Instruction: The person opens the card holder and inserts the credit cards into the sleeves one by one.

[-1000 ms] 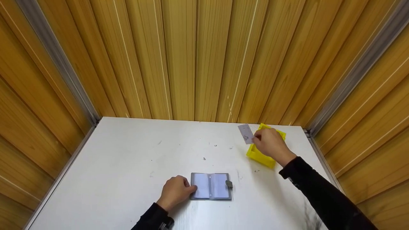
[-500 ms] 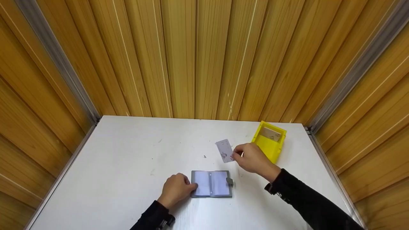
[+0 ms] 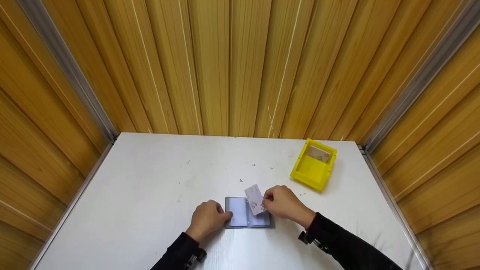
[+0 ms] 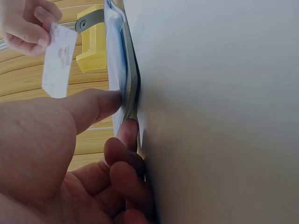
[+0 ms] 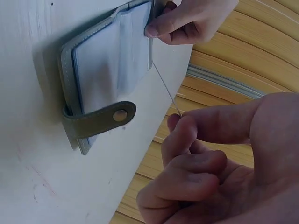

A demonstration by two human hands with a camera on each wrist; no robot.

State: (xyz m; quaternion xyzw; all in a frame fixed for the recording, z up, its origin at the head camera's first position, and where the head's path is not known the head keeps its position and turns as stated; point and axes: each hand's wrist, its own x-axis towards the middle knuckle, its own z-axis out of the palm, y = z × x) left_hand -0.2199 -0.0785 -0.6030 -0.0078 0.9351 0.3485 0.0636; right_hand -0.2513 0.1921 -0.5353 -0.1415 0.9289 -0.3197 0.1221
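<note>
A grey card holder (image 3: 237, 213) lies spread on the white table, its clear plastic sleeves showing. My left hand (image 3: 208, 219) pinches its left edge, thumb on top and a finger beneath, as the left wrist view shows. Between thumb and fingertips my right hand (image 3: 285, 202) holds a pale card (image 3: 254, 199) with a faint printed pattern, tilted above the right-hand page. In the right wrist view the card appears edge-on as a thin line, and the holder's strap (image 5: 100, 120) with its metal snap sticks out from the cover.
A yellow bin (image 3: 311, 170) stands at the back right of the table (image 3: 168, 165), with more cards (image 3: 318, 153) leaning at its far end. Wood-patterned walls (image 3: 210, 75) enclose the table at the back and both sides.
My right hand has carried the card from the yellow bin leftward and toward me, over the card holder. The left hand has kept its grip on the holder's edge.
</note>
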